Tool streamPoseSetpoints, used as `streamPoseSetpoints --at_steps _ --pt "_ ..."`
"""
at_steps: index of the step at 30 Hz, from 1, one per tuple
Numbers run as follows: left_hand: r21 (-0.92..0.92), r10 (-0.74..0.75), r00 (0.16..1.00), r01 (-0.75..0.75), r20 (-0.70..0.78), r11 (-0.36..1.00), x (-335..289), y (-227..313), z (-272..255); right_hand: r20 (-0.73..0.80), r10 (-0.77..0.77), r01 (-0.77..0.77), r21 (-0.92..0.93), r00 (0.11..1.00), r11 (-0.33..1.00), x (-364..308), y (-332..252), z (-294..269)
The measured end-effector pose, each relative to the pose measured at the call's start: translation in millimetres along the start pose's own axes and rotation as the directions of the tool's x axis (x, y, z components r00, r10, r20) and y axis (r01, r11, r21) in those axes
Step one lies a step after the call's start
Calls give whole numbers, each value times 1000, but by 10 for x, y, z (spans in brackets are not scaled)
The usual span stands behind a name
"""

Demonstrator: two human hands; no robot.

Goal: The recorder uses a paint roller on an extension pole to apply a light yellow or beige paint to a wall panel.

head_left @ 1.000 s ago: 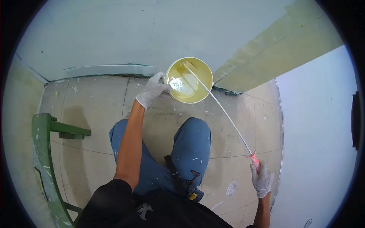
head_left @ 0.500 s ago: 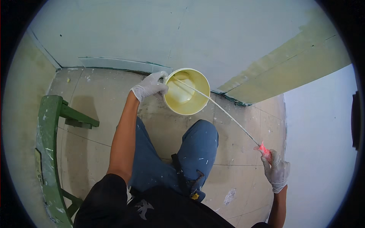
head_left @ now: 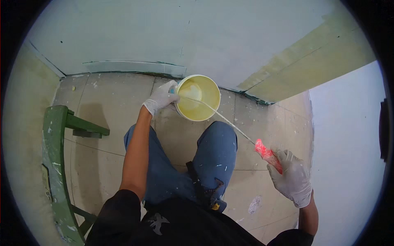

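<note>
A white bucket (head_left: 214, 107) of pale yellow paint stands tilted on the tiled floor by the wall. My left hand (head_left: 162, 98), in a white glove, grips its left rim. My right hand (head_left: 292, 177), also gloved, holds the red handle (head_left: 267, 155) of a long thin paint-coated rod (head_left: 223, 117). The rod runs from the handle up and left into the bucket, its far end inside the paint. My knees in blue paint-flecked trousers (head_left: 215, 151) are below the bucket.
A green wooden frame (head_left: 55, 164), spattered with paint, stands at the left. The wall (head_left: 164, 33) behind the bucket is pale blue-white, with a yellow-green painted band (head_left: 316, 57) at the right. The tiled floor (head_left: 106, 106) has paint spots.
My right hand has come up and closer to me with the red handle, so the rod looks shorter. The bucket is tipped more toward me, with my left hand still on its rim.
</note>
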State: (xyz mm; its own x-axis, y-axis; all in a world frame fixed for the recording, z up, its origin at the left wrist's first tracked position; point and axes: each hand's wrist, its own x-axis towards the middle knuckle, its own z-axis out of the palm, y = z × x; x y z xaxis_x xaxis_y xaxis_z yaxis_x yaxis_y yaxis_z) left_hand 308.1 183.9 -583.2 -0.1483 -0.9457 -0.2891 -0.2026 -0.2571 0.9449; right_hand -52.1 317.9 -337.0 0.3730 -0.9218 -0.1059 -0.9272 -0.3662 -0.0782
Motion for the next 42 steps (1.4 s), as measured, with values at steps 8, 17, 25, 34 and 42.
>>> streamPoseSetpoints --at_steps 8,17,25,34,42 --pt "-292 -63 981 7 -185 956 -78 -454 -27 304 -6 -51 180 953 982 73 -218 181" --pt "-286 -61 967 -13 -248 958 -207 -359 -65 184 -41 26 81 982 996 -148 -143 162" --pt "-222 -75 972 25 -221 975 -160 -256 14 65 -121 126 -89 991 988 -115 -179 326" --pt "-253 -98 969 38 -228 967 -210 -429 28 113 -119 123 -35 986 992 2 -118 517" --pt "-350 -87 956 -18 -282 937 -294 -534 81 83 -213 220 -85 973 972 63 -145 417"
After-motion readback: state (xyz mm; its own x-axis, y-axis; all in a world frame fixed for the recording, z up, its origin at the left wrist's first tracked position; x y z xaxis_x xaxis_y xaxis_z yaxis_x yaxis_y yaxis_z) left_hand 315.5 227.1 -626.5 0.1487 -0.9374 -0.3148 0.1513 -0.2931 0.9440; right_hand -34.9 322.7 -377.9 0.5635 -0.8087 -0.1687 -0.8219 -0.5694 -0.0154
